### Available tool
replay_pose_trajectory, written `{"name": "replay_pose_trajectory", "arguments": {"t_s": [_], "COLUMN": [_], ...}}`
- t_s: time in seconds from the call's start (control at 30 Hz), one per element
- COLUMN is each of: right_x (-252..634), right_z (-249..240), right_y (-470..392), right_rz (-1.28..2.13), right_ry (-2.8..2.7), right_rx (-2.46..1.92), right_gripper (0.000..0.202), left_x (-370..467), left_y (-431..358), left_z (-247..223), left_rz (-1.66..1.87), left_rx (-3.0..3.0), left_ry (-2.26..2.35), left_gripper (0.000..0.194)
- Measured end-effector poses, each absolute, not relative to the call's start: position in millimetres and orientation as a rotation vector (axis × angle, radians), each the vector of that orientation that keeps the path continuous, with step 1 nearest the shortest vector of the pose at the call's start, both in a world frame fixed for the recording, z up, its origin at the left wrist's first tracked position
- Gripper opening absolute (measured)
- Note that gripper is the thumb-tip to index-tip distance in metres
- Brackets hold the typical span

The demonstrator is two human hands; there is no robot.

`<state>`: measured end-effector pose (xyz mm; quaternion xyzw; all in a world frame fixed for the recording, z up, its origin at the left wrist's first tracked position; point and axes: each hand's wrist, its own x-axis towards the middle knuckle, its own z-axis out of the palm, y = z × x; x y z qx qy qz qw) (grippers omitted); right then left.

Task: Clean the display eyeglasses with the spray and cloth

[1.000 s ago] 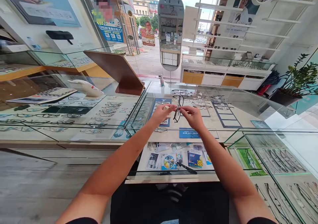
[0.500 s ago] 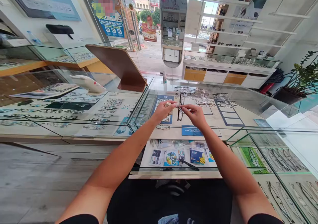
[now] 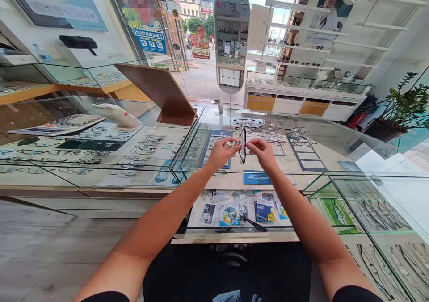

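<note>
Both my hands hold a pair of dark-framed glasses (image 3: pixel 243 152) above the glass counter, turned so the frame appears narrow and upright. My left hand (image 3: pixel 219 153) is closed at the left side of the frame, with a small pale object (image 3: pixel 229 144) between its fingers, too small to name. My right hand (image 3: pixel 263 153) pinches at the right side of the glasses with thumb and fingertips. Beneath the hands, several more glasses and a blue card (image 3: pixel 257 177) show through the counter glass.
A brown mirror-like stand (image 3: pixel 159 94) and a white scanner-shaped device (image 3: pixel 117 115) stand on the counter to the left. Below my hands, an open drawer (image 3: pixel 234 239) holds leaflets and a black pen-like tool (image 3: pixel 253 223). A glass display case (image 3: pixel 368 244) stands at right.
The glasses have turned a little between my hands, so the frame now looks like a narrow oval. Both hands stay close to the same place, and the view has shifted slightly.
</note>
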<state>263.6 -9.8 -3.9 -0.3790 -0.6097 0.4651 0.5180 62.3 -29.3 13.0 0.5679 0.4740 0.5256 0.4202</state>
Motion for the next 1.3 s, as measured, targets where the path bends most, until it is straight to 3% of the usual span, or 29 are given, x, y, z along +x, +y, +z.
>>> {"name": "replay_pose_trajectory", "arguments": {"t_s": [0.3, 0.73, 1.0, 1.3], "right_x": [266, 280, 296, 295], "right_z": [-10, 5, 13, 13], "right_y": [-4, -5, -3, -4], "right_rz": [1.481, 1.616, 1.725, 1.703], "right_ry": [-1.283, -1.225, -1.326, -1.215], "right_rx": [-0.845, -0.818, -0.885, -0.772], "right_gripper": [0.032, 0.031, 0.02, 0.026], "left_x": [63, 53, 32, 33], "left_y": [-27, -16, -12, -19], "left_z": [4, -5, -8, -5], "left_rz": [1.256, 1.329, 1.515, 1.517], "left_rx": [1.495, 1.622, 2.024, 2.412], "left_ry": [1.077, 1.195, 1.686, 2.006], "left_gripper": [0.061, 0.066, 0.023, 0.037]}}
